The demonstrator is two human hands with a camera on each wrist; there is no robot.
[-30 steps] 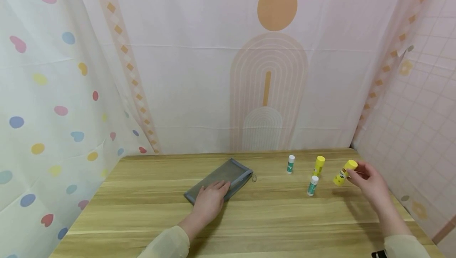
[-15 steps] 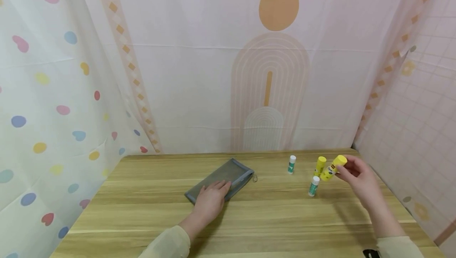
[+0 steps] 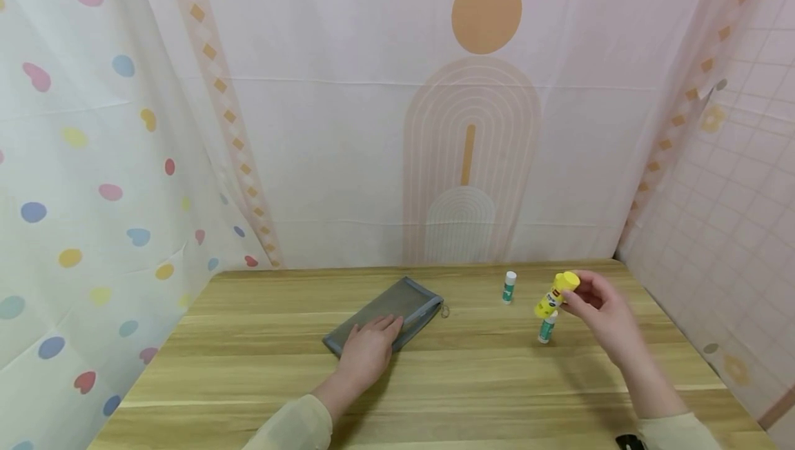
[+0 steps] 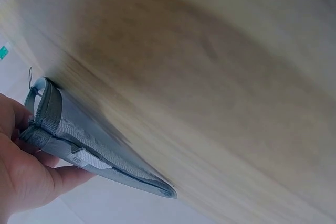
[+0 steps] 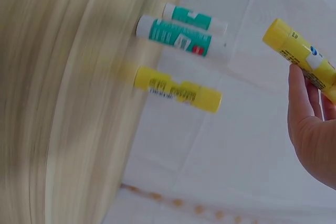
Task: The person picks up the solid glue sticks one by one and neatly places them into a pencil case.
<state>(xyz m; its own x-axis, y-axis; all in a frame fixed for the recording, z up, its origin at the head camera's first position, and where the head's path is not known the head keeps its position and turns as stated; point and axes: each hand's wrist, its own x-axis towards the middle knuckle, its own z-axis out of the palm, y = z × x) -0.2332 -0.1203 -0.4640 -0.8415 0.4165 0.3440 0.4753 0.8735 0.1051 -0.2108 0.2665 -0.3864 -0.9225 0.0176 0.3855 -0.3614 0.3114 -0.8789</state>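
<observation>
Yellow plastic with black lettering: the capped yellow glue stick (image 3: 552, 299) is pinched between the thumb and fingers of the right hand (image 3: 604, 313). From my seat it looks lifted clear of the wood-grain table (image 3: 248, 339), tilted, its cap end up and toward the right. On my head feed it hides most of a second yellow glue stick (image 5: 177, 89); the right wrist feed shows me that one standing upright, apart from the one in the fingers. Two white-capped glue sticks with green labels stand upright too: the farther one (image 3: 508, 288) to the left, and the nearer one (image 3: 546, 330) just below the held stick in my head view, its top partly covered.

Over on the left I have the grey mesh zip pouch (image 3: 388, 304), lying slantwise with a small cord loop (image 3: 444, 310) at its right corner. The left hand (image 3: 368, 353) lies over its near edge; the left wrist feed shows me thumb and fingers gripping it there, next to a pale tag (image 4: 90, 159) I can't read. Behind the table hangs a white cloth (image 3: 323, 160) printed with pale arches; a dotted cloth (image 3: 87, 250) covers the left side.
</observation>
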